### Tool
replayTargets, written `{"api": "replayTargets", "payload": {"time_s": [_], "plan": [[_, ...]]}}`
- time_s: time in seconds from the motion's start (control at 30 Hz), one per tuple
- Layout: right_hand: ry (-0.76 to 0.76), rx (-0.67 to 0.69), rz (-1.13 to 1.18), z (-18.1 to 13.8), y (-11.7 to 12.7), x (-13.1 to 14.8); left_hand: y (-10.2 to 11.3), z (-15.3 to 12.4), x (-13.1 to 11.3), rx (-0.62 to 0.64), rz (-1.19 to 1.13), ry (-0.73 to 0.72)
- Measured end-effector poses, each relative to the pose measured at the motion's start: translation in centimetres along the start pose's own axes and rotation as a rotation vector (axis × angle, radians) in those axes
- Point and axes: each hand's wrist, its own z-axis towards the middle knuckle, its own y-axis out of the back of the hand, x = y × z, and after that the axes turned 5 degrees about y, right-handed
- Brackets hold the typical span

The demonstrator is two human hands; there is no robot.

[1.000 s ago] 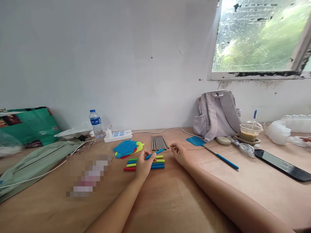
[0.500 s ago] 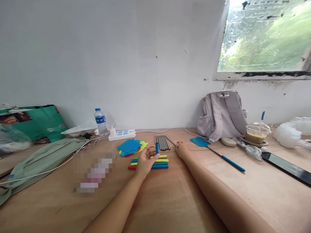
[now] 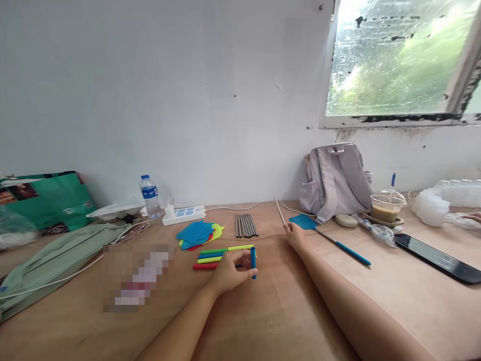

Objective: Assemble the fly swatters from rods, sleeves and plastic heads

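Between its thumb and fingers my left hand [image 3: 236, 271] grips a blue handle tube [image 3: 253, 261], held nearly upright. Behind and beside that hand lie several coloured handle tubes [image 3: 210, 259] in green, blue, yellow and red, partly covered by it. My right hand [image 3: 295, 235] pinches the near end of a thin metal rod [image 3: 279, 210], which points up and away. Several similar metal rods [image 3: 247, 225] lie side by side farther back. Fly swatter heads [image 3: 196, 233] in blue, yellow and red are stacked at the left. A blue fly swatter [image 3: 340, 244] with a metal shaft rests right of my right hand.
Along the wall stand a water bottle [image 3: 150, 196], a power strip [image 3: 184, 214] and a backpack [image 3: 334, 180]. At the right are a drink cup [image 3: 387, 206], a black phone-like slab [image 3: 438, 256] and white bottles [image 3: 432, 205]. Another person's hand [image 3: 471, 216] shows at the right edge.
My left hand has come nearer and to the right with the blue handle tube. My right hand has moved right, lifting the metal rod away from the row. The view has shifted slightly.
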Motion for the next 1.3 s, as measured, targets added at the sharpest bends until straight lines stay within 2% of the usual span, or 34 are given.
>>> {"api": "replayTargets", "payload": {"time_s": [0.1,0.37,0.5,0.8,0.97,1.07,1.17,1.23,1.3], "plan": [[0.071,0.034,0.209,-1.5,0.6,1.6,-0.3,-0.2,-0.3,0.062,0.035,-0.001],[0.338,0.162,0.600,-6.5,1.4,9.4,-0.3,0.0,-0.1,0.124,0.074,0.008],[0.454,0.197,0.491,-7.9,1.1,10.7,-0.4,0.0,0.0,0.127,0.070,0.016],[0.527,0.246,0.263,-8.5,1.1,11.2,-0.4,0.0,0.0,0.159,0.092,0.014],[0.531,0.285,0.316,-9.1,0.9,11.5,-0.3,0.1,0.2,0.168,0.134,0.007],[0.484,0.236,0.416,-9.4,0.6,11.7,-0.2,0.1,0.2,0.186,0.158,0.003],[0.425,0.106,0.506,-9.5,0.3,12.2,-0.2,0.0,0.1,0.198,0.179,-0.001],[0.420,0.008,0.484,-9.5,0.2,12.7,-0.2,0.0,0.0,0.209,0.191,-0.009],[0.457,-0.032,0.414,-9.4,0.1,13.0,-0.2,0.0,0.0,0.213,0.207,-0.020]]}}
